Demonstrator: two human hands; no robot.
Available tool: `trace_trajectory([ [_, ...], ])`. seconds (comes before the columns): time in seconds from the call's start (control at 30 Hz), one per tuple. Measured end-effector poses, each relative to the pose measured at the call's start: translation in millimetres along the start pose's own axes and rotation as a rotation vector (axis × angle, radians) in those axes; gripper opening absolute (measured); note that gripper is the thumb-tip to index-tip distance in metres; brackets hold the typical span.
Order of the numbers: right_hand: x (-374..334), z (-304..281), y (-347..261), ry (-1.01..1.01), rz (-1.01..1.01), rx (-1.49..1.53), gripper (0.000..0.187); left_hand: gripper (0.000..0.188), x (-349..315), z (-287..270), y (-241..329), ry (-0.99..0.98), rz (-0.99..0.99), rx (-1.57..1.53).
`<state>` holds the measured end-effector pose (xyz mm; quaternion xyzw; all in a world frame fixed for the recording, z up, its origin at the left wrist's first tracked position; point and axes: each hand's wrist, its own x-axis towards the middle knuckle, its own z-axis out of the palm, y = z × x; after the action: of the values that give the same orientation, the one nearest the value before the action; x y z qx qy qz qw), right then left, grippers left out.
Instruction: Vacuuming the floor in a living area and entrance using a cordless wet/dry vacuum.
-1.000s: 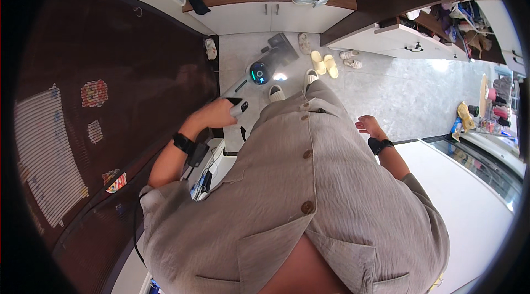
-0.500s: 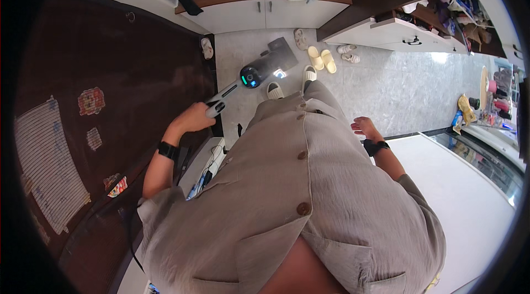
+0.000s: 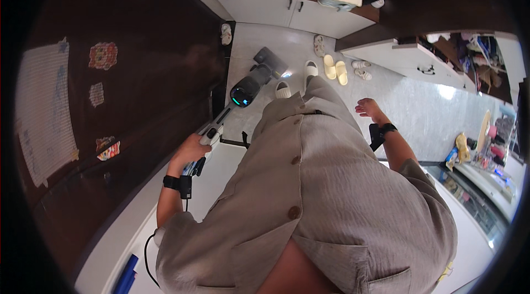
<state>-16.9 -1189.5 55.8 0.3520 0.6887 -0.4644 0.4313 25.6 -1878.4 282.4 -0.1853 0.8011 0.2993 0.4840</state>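
Note:
My left hand (image 3: 191,149) is closed round the grey handle of an upright floor cleaner (image 3: 249,87). Its dark body slants away from me, with a lit round display on top and a bright light by the floor. The cleaner's head (image 3: 270,61) rests on the grey tiles, just left of my slippered feet. My right hand (image 3: 369,109) hangs free over the floor on the other side, fingers apart and holding nothing. Both wrists wear black bands.
Yellow slippers (image 3: 335,69), white shoes (image 3: 362,69) and a patterned clog (image 3: 319,45) lie ahead. Behind them stands a low white cabinet (image 3: 265,9). An open white cabinet door (image 3: 422,65) juts in at right. A dark door (image 3: 149,84) runs along the left.
My left hand has drawn the cleaner back toward me, and its head now sits further left. My view has shifted. The right hand stays empty, its fingers more spread.

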Motion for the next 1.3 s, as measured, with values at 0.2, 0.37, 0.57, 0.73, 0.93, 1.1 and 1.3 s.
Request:
trace_trajectory([
  [0.2, -32, -4, -109, -0.133, -0.139, -0.237, 0.038, 0.028, 21, 57, 25, -0.066, 0.04, -0.269],
  [0.37, -103, 42, -212, -0.413, -0.243, -0.368, 0.041, 0.018, 46, 108, 83, -0.325, 0.293, -0.757],
  [0.57, -155, 118, -235, -0.875, -0.162, -0.309, 0.059, 0.02, 81, 153, 189, -0.601, 0.484, -1.115],
  [0.73, -155, 96, -206, -0.545, -0.231, -0.055, 0.053, 0.054, 92, 201, 279, -0.667, 0.673, -1.185],
  [0.93, -132, 8, -175, -0.312, -0.231, -0.086, 0.02, 0.045, 51, 149, 319, -0.911, 1.076, -0.217],
  [1.1, -132, -24, -220, -0.021, -0.503, -0.88, 0.035, 0.042, 56, 15, 218, 0.558, 0.609, -0.099],
  [1.3, -97, -17, -247, -0.007, -0.615, -1.068, 0.042, 0.082, -40, -184, 100, 1.739, 0.038, 0.775],
])
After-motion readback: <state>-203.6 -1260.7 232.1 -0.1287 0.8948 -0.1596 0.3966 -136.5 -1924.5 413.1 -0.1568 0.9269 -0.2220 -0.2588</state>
